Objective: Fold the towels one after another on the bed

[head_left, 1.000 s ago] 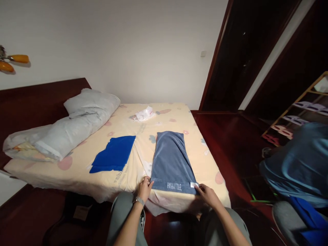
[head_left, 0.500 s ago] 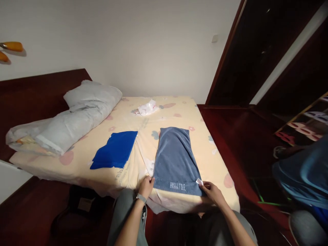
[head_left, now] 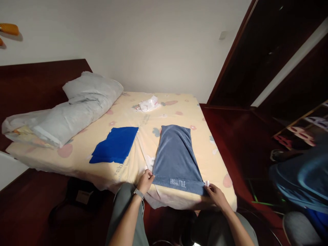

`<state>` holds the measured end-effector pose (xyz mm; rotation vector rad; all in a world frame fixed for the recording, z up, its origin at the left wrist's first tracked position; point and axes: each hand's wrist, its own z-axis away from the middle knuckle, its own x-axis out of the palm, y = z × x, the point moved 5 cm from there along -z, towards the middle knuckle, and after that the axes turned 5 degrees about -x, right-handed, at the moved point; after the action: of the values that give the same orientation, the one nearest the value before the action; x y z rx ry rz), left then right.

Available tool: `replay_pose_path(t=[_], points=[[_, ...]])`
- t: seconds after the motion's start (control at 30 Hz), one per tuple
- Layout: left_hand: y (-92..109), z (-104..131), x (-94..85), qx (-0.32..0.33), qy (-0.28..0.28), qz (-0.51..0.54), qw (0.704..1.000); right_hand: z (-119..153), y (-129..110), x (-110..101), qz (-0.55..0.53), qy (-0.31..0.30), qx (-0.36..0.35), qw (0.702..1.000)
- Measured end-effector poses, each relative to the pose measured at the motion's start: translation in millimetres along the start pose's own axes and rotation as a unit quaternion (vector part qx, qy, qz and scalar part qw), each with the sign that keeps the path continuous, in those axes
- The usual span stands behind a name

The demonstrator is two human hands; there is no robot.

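A grey-blue towel (head_left: 176, 153) lies lengthwise on the bed, with white lettering upside down on its near band. My left hand (head_left: 146, 180) is closed in a pinch on its near left corner, a watch on the wrist. At the near right corner, my right hand (head_left: 215, 194) pinches the towel's edge. A small white tag (head_left: 206, 183) sticks up just by those fingers. To the left of the towel rests a folded blue cloth (head_left: 115, 145), flat and untouched.
The bed (head_left: 220, 164) has a patterned yellow sheet. A crumpled white plastic bag (head_left: 149, 104) sits near the wall, and a bunched grey quilt (head_left: 84, 106) by the headboard (head_left: 38, 78). At right, a person in a blue top (head_left: 302, 177) is near a rack with slippers (head_left: 299, 135).
My right hand has moved slightly right at the towel's corner, and the tag now stands up instead of lying flat. My left hand keeps its corner. The camera view has shifted a little.
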<state>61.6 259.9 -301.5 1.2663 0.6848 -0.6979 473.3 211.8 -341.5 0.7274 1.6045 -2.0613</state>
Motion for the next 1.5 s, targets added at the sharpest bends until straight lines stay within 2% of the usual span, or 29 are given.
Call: replay_pose_path(t=[0.13,0.23,0.33,0.43,0.5,0.57,0.67,0.73,0.87,1.0,1.13,1.3,1.5], points=[[4.1,8.6,1.5,0.016,0.015,-0.038,0.999,4.4,4.7,-0.3,-0.010,0.008,0.004,1.000],[14.1,17.8,-3.2,0.053,0.033,-0.062,0.996,5.5,5.5,-1.8,0.002,0.031,-0.004,1.000],[24.9,29.3,-11.8,0.112,0.040,-0.070,0.990,7.5,-2.4,-8.3,0.027,0.064,-0.032,0.997],[30.2,39.1,-14.5,0.203,0.010,-0.066,0.977,14.3,-21.5,-18.2,0.059,0.100,-0.095,0.989],[28.5,41.4,-11.9,0.255,-0.012,-0.067,0.965,20.7,-36.3,-19.2,0.070,0.086,-0.152,0.982],[23.2,38.3,-8.2,0.273,-0.023,-0.069,0.959,26.2,-47.4,-12.8,0.079,0.028,-0.200,0.976],[16.0,27.9,-5.7,0.257,-0.029,-0.041,0.965,27.9,-49.4,-1.6,0.094,-0.043,-0.211,0.972],[13.1,20.3,-6.5,0.225,-0.033,0.004,0.974,23.7,-44.1,0.7,0.092,-0.049,-0.192,0.976],[10.6,6.3,-6.4,0.149,-0.021,0.071,0.986,9.3,-31.1,-1.4,0.051,-0.034,-0.144,0.988],[6.6,-9.0,0.0,0.081,0.022,0.092,0.992,-8.0,-20.2,-2.3,0.013,-0.011,-0.074,0.997],[1.5,-23.1,6.7,0.023,0.049,0.108,0.993,-25.0,-18.2,2.4,0.001,0.026,-0.039,0.999],[-0.4,-35.8,9.9,-0.015,0.050,0.100,0.994,-37.3,-16.6,8.7,-0.017,0.052,0.002,0.998],[-0.4,-47.7,13.9,-0.047,0.051,0.082,0.994,-42.3,-12.8,5.5,-0.028,0.072,0.048,0.996]])
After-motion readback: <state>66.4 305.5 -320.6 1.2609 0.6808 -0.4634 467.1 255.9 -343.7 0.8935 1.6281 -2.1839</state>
